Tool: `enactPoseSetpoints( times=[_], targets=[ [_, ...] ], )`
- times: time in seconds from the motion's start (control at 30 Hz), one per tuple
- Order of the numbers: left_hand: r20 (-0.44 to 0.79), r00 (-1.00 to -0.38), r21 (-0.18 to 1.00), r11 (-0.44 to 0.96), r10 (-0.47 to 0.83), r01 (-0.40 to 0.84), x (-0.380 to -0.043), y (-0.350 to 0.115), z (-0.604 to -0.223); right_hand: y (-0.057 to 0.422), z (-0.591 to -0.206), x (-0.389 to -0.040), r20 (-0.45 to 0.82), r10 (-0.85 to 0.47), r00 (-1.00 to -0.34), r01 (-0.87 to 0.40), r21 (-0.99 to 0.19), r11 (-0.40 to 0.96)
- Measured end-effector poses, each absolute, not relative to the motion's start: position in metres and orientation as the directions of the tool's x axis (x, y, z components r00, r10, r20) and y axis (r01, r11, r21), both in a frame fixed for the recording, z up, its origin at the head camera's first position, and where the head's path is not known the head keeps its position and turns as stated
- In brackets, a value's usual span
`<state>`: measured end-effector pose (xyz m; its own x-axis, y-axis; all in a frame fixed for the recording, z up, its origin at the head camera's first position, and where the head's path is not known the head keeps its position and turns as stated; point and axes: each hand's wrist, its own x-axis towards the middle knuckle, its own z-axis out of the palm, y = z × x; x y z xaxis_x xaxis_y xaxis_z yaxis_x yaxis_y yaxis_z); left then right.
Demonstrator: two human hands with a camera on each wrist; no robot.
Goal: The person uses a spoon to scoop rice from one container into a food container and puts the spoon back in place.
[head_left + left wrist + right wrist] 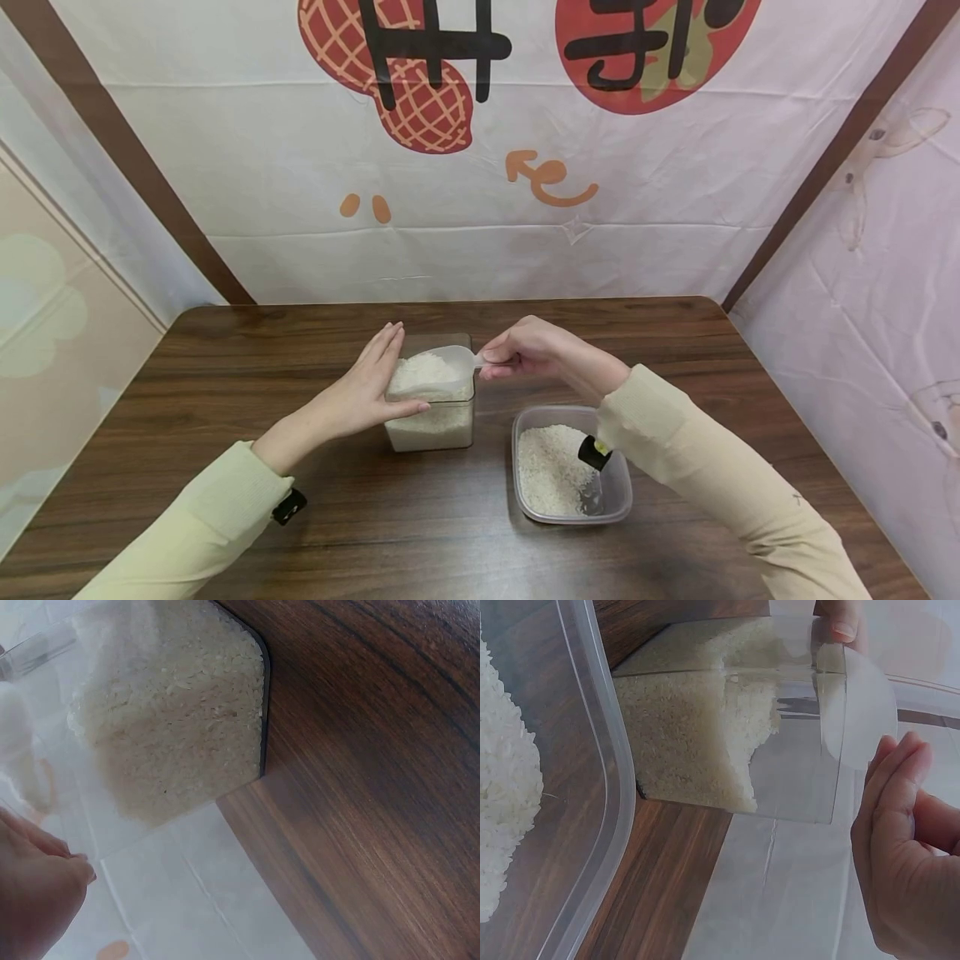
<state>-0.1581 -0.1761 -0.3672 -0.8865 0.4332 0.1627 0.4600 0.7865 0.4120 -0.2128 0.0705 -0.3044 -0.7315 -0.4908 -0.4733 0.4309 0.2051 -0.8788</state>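
Observation:
A clear square-sided container (431, 429) partly filled with white rice stands on the table. My left hand (369, 387) rests against its left side, fingers straight along the top and thumb reaching across the front near the rim. My right hand (528, 348) pinches the handle of a translucent scoop (461, 360) from the right. The scoop lies over the container's mouth, heaped with rice (425, 369). In the right wrist view, the scoop's pale rounded part (870, 712) rises past the container's rim, with my right fingers (892, 791) close by.
A shallow clear plastic tub (525, 512) of rice sits nearer the front, under my right forearm, which partly covers it. The dark wood table (420, 533) ends at a printed white curtain (480, 258). Black bands (288, 506) are on both sleeves.

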Motion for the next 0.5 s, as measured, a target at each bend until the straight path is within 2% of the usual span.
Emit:
enactPoseSetpoints(
  times=[0.5],
  targets=[
    [0.164, -0.886, 0.414, 0.785, 0.434, 0.461, -0.158, -0.177, -0.369, 0.088, -0.301, -0.213, -0.445, -0.523, -0.727, 0.431, -0.889, 0.157]
  ],
)
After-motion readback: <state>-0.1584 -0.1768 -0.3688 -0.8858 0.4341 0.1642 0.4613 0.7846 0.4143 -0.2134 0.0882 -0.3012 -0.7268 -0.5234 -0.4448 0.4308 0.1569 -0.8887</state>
